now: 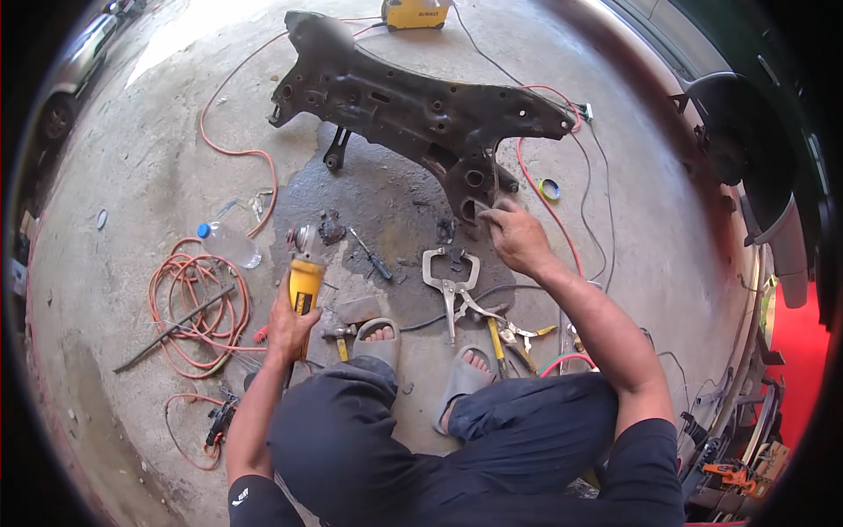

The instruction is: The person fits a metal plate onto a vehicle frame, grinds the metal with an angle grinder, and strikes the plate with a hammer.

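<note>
My left hand (290,321) is wrapped round the yellow body of an angle grinder (306,279), its head pointing up and away from me. In front of me, a dark metal car subframe (395,114) rests on the concrete floor. My right hand (520,237) is at its near right end, fingers closed against the edge by a hole; the fingertips are partly hard to make out. Below that end lies a locking C-clamp (450,288) with wide jaws. A screwdriver (372,255) lies between the grinder and the clamp, beside dark debris.
A coiled orange hose (198,307) and a water bottle (230,244) lie left. A hammer (338,334) and pliers (518,350) are near my sandaled feet. A tape roll (549,189) sits right, among cables. A yellow machine (415,14) stands beyond the subframe.
</note>
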`<action>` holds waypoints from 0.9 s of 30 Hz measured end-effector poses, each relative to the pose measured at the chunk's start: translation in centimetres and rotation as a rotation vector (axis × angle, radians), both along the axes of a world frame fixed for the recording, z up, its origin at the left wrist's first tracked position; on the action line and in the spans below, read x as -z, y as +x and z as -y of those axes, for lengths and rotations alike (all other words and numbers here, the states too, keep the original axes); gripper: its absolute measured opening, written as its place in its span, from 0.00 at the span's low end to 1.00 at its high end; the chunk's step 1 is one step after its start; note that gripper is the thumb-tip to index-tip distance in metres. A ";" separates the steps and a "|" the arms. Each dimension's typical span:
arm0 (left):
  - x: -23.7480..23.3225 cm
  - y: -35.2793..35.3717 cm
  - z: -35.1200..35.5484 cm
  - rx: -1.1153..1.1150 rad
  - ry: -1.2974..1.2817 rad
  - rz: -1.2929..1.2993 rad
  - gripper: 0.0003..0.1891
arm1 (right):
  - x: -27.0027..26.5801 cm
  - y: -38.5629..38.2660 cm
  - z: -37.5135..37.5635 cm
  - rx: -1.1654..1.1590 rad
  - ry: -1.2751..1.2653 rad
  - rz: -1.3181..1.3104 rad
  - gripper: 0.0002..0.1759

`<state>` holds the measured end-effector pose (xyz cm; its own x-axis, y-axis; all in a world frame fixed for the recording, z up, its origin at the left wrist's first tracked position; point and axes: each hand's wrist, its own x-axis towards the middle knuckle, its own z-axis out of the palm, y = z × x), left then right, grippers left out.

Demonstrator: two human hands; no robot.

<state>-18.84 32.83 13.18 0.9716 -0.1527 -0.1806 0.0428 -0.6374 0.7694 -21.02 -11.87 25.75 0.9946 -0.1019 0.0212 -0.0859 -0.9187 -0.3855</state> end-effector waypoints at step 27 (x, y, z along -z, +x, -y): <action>-25.4 -1.4 33.7 -0.021 -1.380 -0.015 0.29 | -15.0 -13.7 -2.6 0.084 0.202 0.203 0.21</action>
<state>-20.21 -0.87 38.60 0.9752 -0.2008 0.0934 0.0569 0.6349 0.7705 -34.72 -9.29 40.72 0.9600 -0.2059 0.1900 -0.0605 -0.8144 -0.5771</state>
